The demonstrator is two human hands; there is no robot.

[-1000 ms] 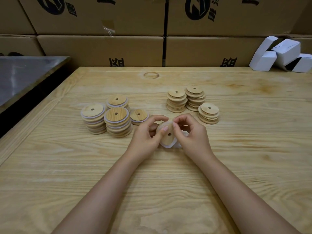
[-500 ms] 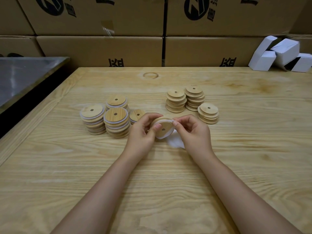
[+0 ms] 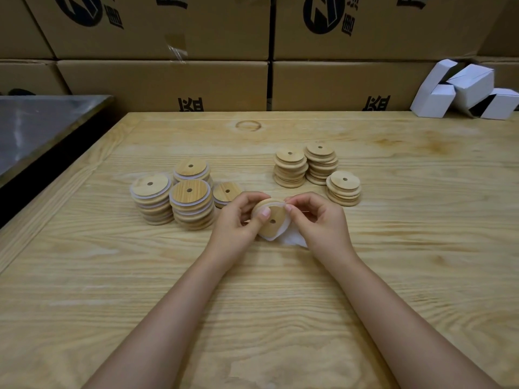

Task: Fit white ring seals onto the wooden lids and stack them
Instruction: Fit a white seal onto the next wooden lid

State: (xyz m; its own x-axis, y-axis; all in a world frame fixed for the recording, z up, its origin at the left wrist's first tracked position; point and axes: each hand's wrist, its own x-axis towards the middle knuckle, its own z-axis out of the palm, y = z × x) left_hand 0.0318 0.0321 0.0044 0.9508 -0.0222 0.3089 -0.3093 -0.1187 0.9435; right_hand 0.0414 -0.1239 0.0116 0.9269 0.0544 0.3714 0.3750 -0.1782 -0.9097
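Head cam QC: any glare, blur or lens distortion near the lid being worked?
Head view: soft even light, faint shadows beside the stacks; dull sheen, no hard glare, on the metal top at left; wide-angle lens splays the cartons outward; lid is sharp, but the seal on it washes into the white pile beside it.

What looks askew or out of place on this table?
Nothing serious. The sealed stacks on the left sit unevenly, lids offset; the white boxes at the far right lie tumbled. A ring mark stains the table. The left hand holds a lid, the right hand pinches its seal: normal work.
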